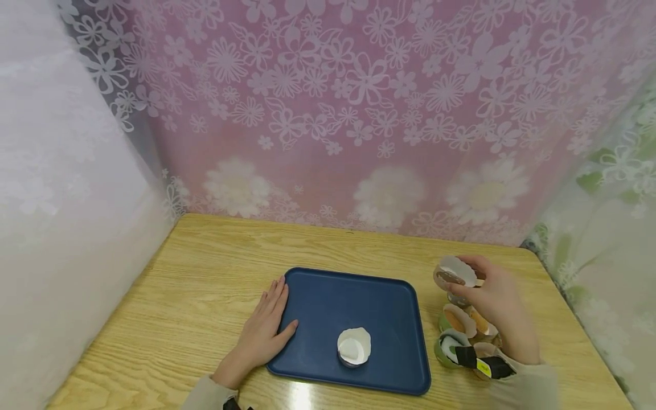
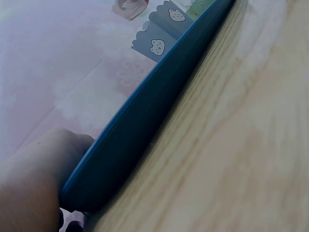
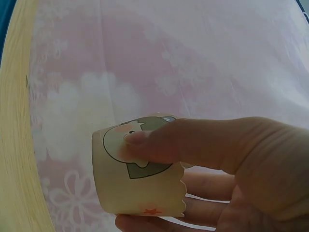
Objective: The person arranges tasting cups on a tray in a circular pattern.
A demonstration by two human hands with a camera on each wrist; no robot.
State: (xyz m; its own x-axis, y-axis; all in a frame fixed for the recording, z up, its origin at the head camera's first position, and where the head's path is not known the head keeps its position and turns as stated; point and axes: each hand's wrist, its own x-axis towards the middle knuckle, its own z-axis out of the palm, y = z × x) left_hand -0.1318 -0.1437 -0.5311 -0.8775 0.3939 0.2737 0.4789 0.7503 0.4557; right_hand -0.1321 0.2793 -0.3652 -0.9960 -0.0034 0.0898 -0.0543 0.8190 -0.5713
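Observation:
My left hand [image 1: 263, 330] lies along the left rim of a blue tray [image 1: 312, 302], its fingers straight against the edge. On the tray, front of centre, stands a paper cupcake cup [image 1: 353, 348] with a scalloped rim and pale inside. My right hand [image 1: 494, 293] is raised beyond the tray's right side, pinching a tan paper cupcake cup [image 1: 447, 278] between thumb and fingers. The right wrist view shows a cartoon face on that cup's wall [image 3: 113, 188], partly covered by the thumb. Below the right hand stand several more cups, including a green one [image 1: 446, 348].
The tray and cups stand on a wood-grain table [image 1: 205, 273]. A pink flowered curtain [image 1: 318, 114] hangs behind it, with pale sheets at both sides. A grey cup [image 2: 154, 46] with a bear face shows past the tray's rim in the left wrist view.

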